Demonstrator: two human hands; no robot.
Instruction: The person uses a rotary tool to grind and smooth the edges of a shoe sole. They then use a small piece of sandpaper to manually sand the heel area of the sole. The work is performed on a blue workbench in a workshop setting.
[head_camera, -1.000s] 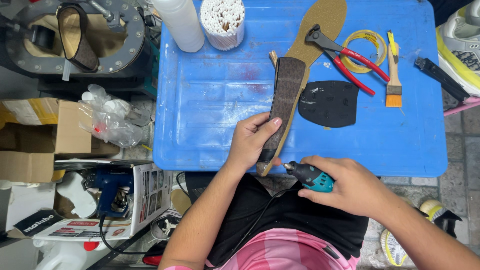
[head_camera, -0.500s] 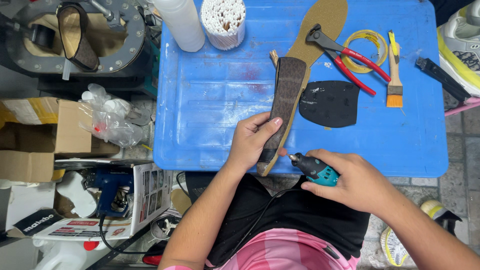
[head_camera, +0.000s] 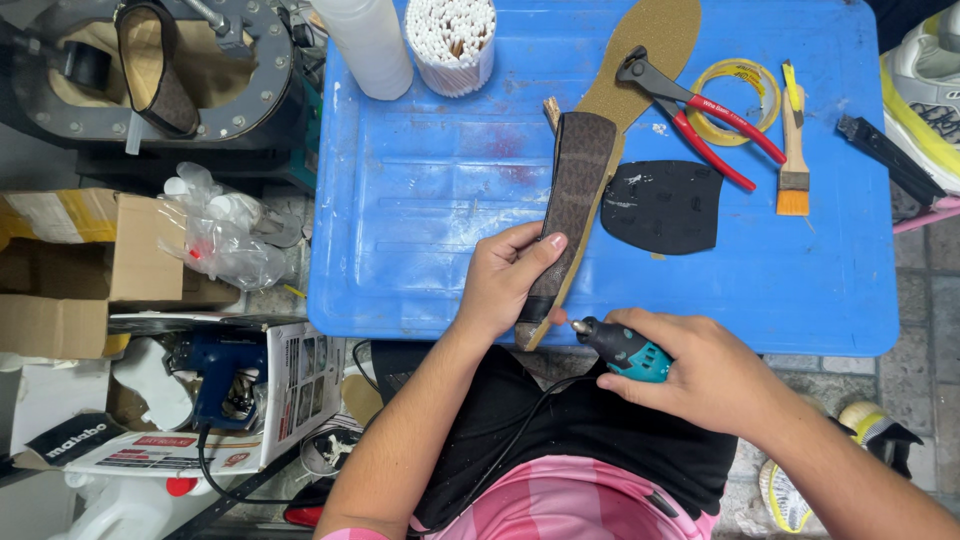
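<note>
- Moved a bit: right hand (head_camera: 715, 375) with the teal rotary tool (head_camera: 622, 348) now sits closer to the strip's low end than half a second ago; tool tip almost touching it.
- Wrapped tight around the tool, all fingers closed on it, black cord (head_camera: 510, 440) trailing down over the lap.
- Clamped on the brown patterned sole strip (head_camera: 572, 205): left hand (head_camera: 505, 280), thumb on top, fingers under, holding it slanted over the near edge of the blue tray (head_camera: 420, 200).
- Far above the left hand: white cup of cotton swabs (head_camera: 452, 40), packed full, next to a white bottle (head_camera: 368, 45).
- Up and left of that hand: round grey machine (head_camera: 250, 90) with a dark shoe piece (head_camera: 155, 65) inside its opening.
- Left of the left hand, off the tray: cardboard boxes (head_camera: 90, 250), one clear plastic bag (head_camera: 220, 240), blue power tool (head_camera: 225, 375) lying in an open box.
- Right past the strip: black rubber heel piece (head_camera: 665, 205), tan insole (head_camera: 650, 50) under the strip's top end.
- Above the right hand: red-handled pincers (head_camera: 700, 115), yellow tape roll (head_camera: 735, 95), small brush (head_camera: 793, 150).
- Bare blue room on the tray above and left of the left hand.
- Tray's near edge right under both hands; tool and right hand hanging off it, over the lap.
</note>
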